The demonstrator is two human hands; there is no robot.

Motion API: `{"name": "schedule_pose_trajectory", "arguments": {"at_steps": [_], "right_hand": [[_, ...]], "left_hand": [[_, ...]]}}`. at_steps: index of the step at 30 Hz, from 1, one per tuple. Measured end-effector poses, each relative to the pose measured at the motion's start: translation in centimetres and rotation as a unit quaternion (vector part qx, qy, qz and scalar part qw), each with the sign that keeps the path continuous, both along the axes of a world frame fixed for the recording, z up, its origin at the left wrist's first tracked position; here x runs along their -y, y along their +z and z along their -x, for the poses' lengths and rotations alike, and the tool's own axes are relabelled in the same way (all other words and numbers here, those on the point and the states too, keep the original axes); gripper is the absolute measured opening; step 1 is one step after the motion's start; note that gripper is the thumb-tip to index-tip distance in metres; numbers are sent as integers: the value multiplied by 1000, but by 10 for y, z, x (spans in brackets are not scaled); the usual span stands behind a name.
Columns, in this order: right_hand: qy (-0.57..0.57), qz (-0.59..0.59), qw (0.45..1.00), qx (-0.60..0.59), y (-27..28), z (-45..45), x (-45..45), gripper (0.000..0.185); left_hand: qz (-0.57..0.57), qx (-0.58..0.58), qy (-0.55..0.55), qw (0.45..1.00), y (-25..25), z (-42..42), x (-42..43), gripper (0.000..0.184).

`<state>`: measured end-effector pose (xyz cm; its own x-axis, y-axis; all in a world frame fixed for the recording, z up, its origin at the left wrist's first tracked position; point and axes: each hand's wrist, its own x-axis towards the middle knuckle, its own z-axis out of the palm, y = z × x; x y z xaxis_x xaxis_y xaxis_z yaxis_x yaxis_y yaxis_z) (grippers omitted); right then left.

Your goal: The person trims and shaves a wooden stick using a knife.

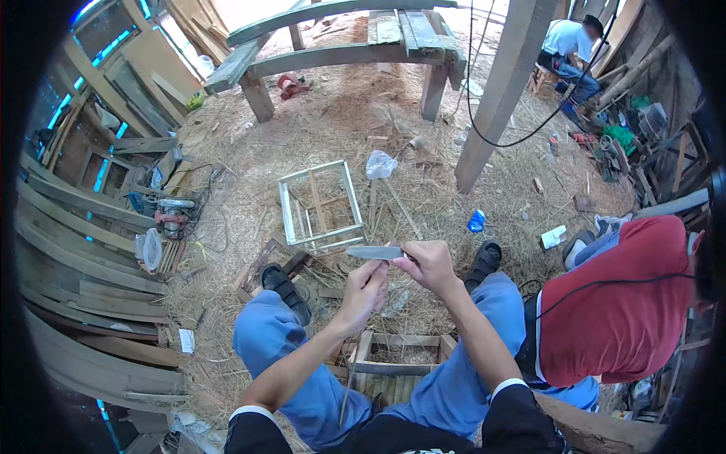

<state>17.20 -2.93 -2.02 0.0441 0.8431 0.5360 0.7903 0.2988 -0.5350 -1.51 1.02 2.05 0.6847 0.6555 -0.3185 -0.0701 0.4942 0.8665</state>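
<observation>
The right hand [431,265] was closed firmly around one end of a blade [368,252], its fingers curled over and hiding any handle. The left hand [364,293] had its fingers drawn together just under the blade; what they pinched, if anything, could not be made out. The blade was flat, grey and straight-edged, held in front of the person and pointing left across the left fingertips.

Below, between blue trousers [446,397] of soft creased cloth, stood a rough wooden frame [397,369]. Beyond the hands a square frame [317,201] of pale, slim wooden bars lay on ground strewn with straw and shavings, near a crumpled clear plastic bag [381,164]. To the right were a shiny blue wrapper [476,221] and a white-and-green packet [553,237], its print too small to read. A co-worker in a red shirt [616,303] was close by; farther off stood a thick-legged timber bench [333,57].
</observation>
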Motion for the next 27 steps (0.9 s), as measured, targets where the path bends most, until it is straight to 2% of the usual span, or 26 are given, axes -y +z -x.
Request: {"name": "schedule_pose_trajectory", "arguments": {"at_steps": [5,7,8,10,12,13,17,22,24,26,27], "right_hand": [[10,-35,993,112,11,-10,5,42],[-24,-75,993,93,5,-16,2,41],[-39,-94,991,85,0,-22,0,40],[-267,-2,963,31,-13,-50,-2,37],[-340,21,940,-9,-7,-82,0,36],[-328,24,944,-1,-1,-78,1,35],[-227,60,971,37,3,-46,19,32],[-96,77,992,-27,12,-9,10,27],[-38,64,997,-13,9,3,2,32],[27,45,998,20,1,14,-7,35],[43,32,999,-3,-3,18,-11,37]], "left_hand": [[54,3,-47,997,-5,12,2,28],[94,14,-45,994,-6,18,0,37],[66,8,-69,995,-4,24,0,40],[9,0,-119,993,2,37,5,46],[73,10,-118,990,-1,43,15,47],[103,14,-117,988,-1,46,14,48],[66,24,0,998,3,51,-27,53],[63,13,4,998,-4,48,-26,52],[66,3,4,998,-9,39,-20,50],[110,16,-12,994,-14,34,-14,44],[131,23,-22,991,-14,31,-11,41]]}}
